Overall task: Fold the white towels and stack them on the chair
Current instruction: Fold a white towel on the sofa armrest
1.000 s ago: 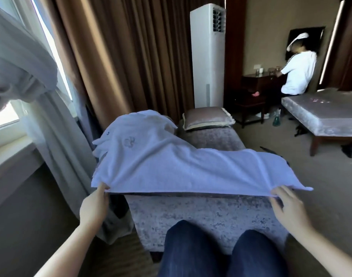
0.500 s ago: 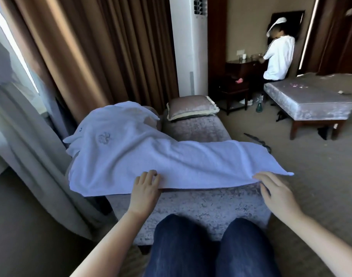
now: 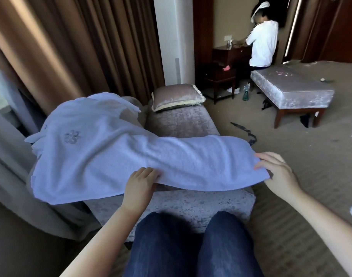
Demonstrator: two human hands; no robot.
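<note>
L hand (image 3: 140,181) gripping white towel (image 3: 103,156) near edge, R hand (image 3: 275,172) pinching its right end, over chair (image 3: 181,120)

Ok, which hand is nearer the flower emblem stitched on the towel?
Left. The left hand grips the near edge of the towel around its middle, right of and below the emblem. The right hand holds the far right end, well beyond the left hand.
</note>
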